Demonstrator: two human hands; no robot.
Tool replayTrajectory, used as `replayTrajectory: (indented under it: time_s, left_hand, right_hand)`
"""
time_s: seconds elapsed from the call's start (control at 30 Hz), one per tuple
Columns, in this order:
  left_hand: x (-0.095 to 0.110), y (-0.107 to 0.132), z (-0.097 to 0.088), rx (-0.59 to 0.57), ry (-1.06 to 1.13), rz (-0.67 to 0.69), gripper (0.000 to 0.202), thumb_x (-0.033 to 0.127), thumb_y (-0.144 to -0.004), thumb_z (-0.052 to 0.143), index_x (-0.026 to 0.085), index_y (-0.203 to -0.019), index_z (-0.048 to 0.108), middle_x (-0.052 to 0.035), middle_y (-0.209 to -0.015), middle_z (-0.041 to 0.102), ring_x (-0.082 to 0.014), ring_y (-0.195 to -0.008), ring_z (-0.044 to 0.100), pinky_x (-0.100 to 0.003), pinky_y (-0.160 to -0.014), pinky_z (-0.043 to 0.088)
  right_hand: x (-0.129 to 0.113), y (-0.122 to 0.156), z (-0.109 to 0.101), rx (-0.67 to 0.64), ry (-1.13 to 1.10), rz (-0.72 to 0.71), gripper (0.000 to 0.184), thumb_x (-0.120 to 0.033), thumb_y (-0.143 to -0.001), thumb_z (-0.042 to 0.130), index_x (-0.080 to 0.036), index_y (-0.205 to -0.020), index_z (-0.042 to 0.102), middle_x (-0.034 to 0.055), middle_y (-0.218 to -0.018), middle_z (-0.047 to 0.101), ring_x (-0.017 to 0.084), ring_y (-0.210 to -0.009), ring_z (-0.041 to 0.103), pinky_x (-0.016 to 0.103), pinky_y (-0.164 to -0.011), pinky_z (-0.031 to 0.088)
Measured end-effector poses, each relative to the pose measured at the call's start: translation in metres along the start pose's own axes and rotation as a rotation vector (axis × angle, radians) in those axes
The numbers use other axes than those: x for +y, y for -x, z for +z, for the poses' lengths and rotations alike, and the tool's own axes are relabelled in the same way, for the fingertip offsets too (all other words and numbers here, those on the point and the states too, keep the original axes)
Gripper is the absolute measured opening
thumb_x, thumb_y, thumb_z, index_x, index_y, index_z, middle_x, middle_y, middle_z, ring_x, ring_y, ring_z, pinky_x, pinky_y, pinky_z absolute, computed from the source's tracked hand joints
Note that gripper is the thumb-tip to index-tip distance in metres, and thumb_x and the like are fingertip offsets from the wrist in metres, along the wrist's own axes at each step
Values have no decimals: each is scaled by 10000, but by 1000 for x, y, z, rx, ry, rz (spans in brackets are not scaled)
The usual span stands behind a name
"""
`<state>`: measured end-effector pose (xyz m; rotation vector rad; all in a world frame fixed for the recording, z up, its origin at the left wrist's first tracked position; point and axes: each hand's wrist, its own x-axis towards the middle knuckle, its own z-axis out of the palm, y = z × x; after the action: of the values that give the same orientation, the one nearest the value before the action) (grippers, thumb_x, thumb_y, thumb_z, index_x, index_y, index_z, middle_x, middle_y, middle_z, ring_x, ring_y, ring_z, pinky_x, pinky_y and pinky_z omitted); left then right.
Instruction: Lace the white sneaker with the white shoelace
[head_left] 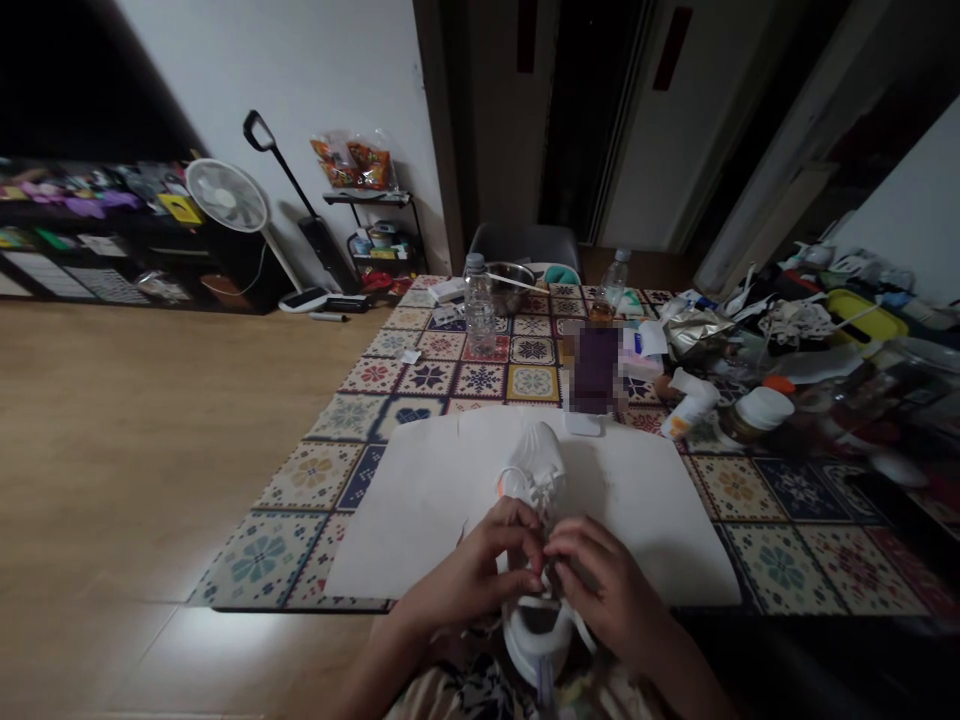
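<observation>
White shoe (538, 455) sits toe away from you, partly on the white sheet (409, 500), heel end hanging over the near edge toward your lap. Your left hand (491, 555) and right hand (607, 580) are close together over the shoe's opening, thumbs and fingers pinched on the white laces (547, 575). Right of the shoe: white bottle (690, 405) with an orange patch, probably a label, too blurred to read; jar (757, 412) just past it. Beyond the shoe, to its right: white pack (643, 350), blue mark, unreadable. Beyond, to its left: clear bottle (480, 310). Far left beyond: orange bags (352, 160), print too small.
</observation>
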<state>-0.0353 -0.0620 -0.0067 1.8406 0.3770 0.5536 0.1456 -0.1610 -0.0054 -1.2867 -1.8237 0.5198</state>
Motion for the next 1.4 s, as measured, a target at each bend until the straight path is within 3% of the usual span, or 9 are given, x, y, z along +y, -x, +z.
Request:
replayTrajectory:
  time_s: [0.4,0.6,0.7,0.9,1.07,1.13,1.2,1.3,1.4]
  left_hand:
    - [3,2,-5,-72,-13,37,451,602,-929,442,184,-835,582,-89,-1031,543,-226,-1030,498,-340,-971,397]
    - [3,3,-11,-96,110,51,487,618,-905,495,167,-737,572,-65,-946,519,-203,-931,491,-322,-891,404]
    - [-5,7,-13,-83,266,117,456,568,-910,542,167,-693,527,-47,-873,491,-182,-846,467,-304,-793,394]
    - [-16,10,-12,174,766,262,482,467,-822,704,168,-553,438,8,-615,383,-150,-656,420,-281,-645,372]
    - [5,9,-19,413,995,317,132,271,-763,794,287,-674,697,69,-523,190,-89,-450,190,-227,-548,361]
    - [12,10,-23,462,1016,370,185,194,-709,835,352,-697,740,77,-498,133,-82,-424,108,-216,-505,348]
    - [15,10,-25,442,967,388,148,238,-735,821,367,-702,757,69,-481,129,-91,-410,123,-216,-457,331]
    - [19,11,-22,233,764,359,107,342,-836,722,325,-750,784,44,-452,286,-101,-401,314,-218,-415,347]
    - [25,6,-10,105,452,162,88,293,-807,761,267,-875,812,-12,-532,574,-126,-501,556,-219,-489,457]
  right_hand:
    - [-1,-6,-1,-23,194,-77,222,-38,-880,530,-220,-997,582,68,-1071,620,212,-981,602,352,-859,520]
    - [12,-6,5,27,-111,47,91,-189,-975,471,-224,-926,539,64,-1050,564,197,-1035,558,334,-920,461]
    - [15,-6,4,28,-379,97,175,-355,-994,482,-227,-891,543,52,-1028,549,185,-1003,554,312,-918,444]
    - [15,-4,-3,250,-936,192,294,-476,-919,604,-223,-768,590,3,-798,567,156,-770,557,273,-738,459]
    - [11,-4,-21,539,-1227,169,267,-416,-867,691,-230,-713,579,-46,-623,518,111,-537,507,265,-617,487]
    - [9,-2,-31,620,-1233,151,255,-394,-873,689,-230,-713,578,-58,-594,501,90,-487,465,229,-550,463]
    - [9,1,-38,704,-1192,144,239,-395,-887,675,-232,-734,591,-69,-565,483,72,-438,400,187,-462,390]
    - [14,5,-38,782,-1025,205,262,-419,-888,672,-222,-727,607,-72,-539,487,59,-414,356,168,-407,308]
    - [16,4,-29,597,-759,292,278,-406,-883,675,-209,-700,608,-51,-569,544,74,-464,441,179,-426,327]
